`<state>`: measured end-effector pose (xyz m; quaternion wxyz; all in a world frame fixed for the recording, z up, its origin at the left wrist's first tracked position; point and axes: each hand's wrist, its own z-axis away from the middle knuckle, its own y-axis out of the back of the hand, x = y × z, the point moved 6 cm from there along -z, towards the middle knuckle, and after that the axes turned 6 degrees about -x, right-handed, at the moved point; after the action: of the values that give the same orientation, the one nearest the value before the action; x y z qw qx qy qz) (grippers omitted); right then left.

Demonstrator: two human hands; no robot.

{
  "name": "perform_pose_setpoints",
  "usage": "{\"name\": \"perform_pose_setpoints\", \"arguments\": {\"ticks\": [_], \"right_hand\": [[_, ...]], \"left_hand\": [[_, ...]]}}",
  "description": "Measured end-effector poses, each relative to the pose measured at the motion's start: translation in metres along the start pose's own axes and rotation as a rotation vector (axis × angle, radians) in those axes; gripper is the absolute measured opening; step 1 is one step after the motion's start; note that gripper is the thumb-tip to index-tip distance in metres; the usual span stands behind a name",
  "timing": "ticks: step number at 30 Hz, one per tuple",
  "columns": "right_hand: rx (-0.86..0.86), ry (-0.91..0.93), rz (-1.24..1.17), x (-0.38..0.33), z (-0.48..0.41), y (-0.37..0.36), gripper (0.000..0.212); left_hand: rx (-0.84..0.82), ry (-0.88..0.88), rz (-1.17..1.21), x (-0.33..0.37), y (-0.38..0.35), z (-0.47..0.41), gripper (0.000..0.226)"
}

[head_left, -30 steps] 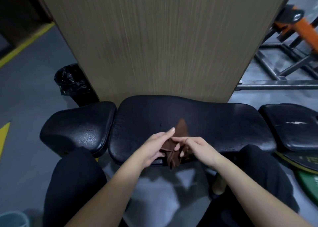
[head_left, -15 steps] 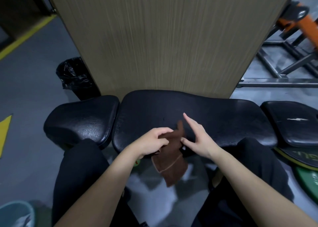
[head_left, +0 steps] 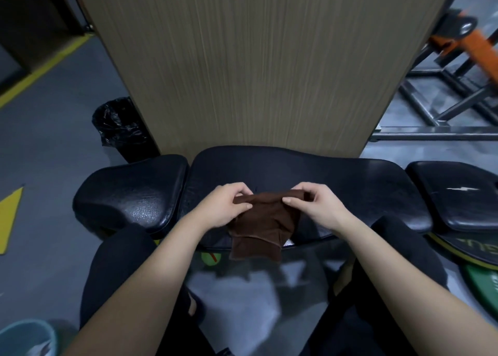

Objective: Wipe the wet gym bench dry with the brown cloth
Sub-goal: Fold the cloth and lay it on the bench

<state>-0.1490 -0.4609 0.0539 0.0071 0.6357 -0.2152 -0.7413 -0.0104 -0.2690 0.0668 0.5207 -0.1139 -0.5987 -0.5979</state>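
Note:
The black padded gym bench (head_left: 350, 191) runs left to right in front of me, with a separate seat pad (head_left: 134, 191) on its left. The brown cloth (head_left: 262, 227) is spread between my hands over the bench's near edge, its lower part hanging down past the edge. My left hand (head_left: 226, 207) pinches the cloth's upper left corner. My right hand (head_left: 318, 207) pinches its upper right corner. Both hands hover over the middle of the long pad. I cannot make out wet patches on the dark surface.
A wood-grain panel (head_left: 269, 59) rises right behind the bench. A black-bagged bin (head_left: 121, 129) stands at its left, a second black pad (head_left: 458, 194) and green weight plates (head_left: 482, 277) on the right, a steel frame (head_left: 444, 107) beyond. A teal bucket (head_left: 27, 339) sits bottom left.
The cloth was bunched and dangling from my left hand; now both hands have taken its top corners and pulled it open across the bench's near edge.

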Motion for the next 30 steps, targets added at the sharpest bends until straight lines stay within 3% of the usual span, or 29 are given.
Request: {"name": "perform_pose_setpoints", "arguments": {"ticks": [3,5,10,15,17,24,26,30], "right_hand": [[0.144,0.091,0.288,-0.021,-0.011,0.014,0.01],[0.194,0.139,0.355,-0.033,-0.017,0.017,0.018],[0.207,0.174,0.676,-0.016,-0.009,-0.003,0.027],[-0.085,0.048,0.897,0.043,0.014,-0.033,0.031],[-0.153,0.007,0.88,0.053,0.018,-0.036,0.035],[0.004,-0.018,0.801,0.036,-0.009,-0.023,0.035],[-0.028,-0.031,0.815,0.033,-0.024,-0.024,0.045],[-0.343,-0.057,0.958,0.041,-0.048,-0.046,0.089]], "left_hand": [[0.121,-0.009,-0.271,0.016,0.021,-0.009,0.017],[0.211,0.015,-0.414,0.021,0.03,-0.012,0.025],[0.261,-0.063,-0.554,0.005,0.0,-0.004,0.036],[0.029,-0.034,-0.608,-0.052,-0.059,0.007,0.037],[0.035,-0.047,-0.587,-0.06,-0.064,0.011,0.041],[0.175,-0.019,-0.538,-0.044,-0.042,0.003,0.034],[0.194,-0.005,-0.527,-0.042,-0.038,-0.005,0.035],[0.014,0.0,-0.627,-0.04,-0.051,-0.031,0.064]]}}
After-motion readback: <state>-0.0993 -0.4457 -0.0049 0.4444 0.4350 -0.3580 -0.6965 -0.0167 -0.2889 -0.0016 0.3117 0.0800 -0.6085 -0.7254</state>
